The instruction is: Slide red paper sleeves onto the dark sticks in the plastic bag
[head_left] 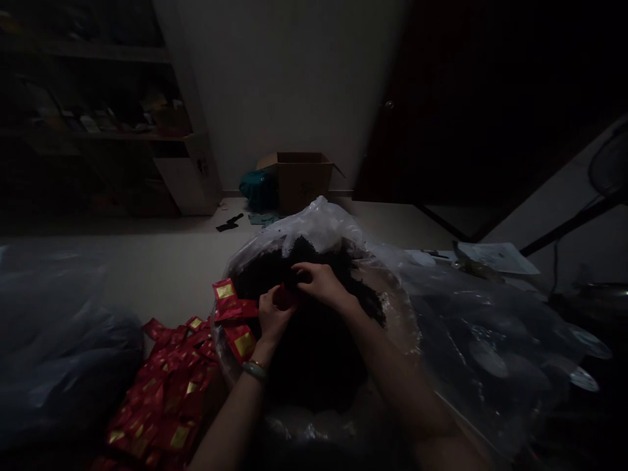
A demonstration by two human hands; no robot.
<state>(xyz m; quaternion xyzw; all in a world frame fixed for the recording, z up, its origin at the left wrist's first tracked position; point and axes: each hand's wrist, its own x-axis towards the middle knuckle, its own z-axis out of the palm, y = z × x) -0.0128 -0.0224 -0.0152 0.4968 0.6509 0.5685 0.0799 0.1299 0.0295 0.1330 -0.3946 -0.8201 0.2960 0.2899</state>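
A small red packet [284, 297] is in my left hand [272, 314], its mouth facing up between closed fingers. Just above that mouth, my right hand [321, 284] curls thumb and fingers around a dark clump that looks like loose tea leaves. Both hands are over a large heap of dark, crinkled tea leaves [314, 366] in a clear plastic bag [321, 219] with its top spread wide. Several red packets with gold labels [235, 311] lie on the bag's left rim. The low light hides most fingertip detail.
A big pile of red packets [171, 392] lies at the left, beside a translucent bag [59, 353]. More clear plastic [490, 347] spreads at the right. Ahead are an open cardboard box [304, 183], a teal bag [258, 188], shelves [98, 134] and a dark door [441, 98].
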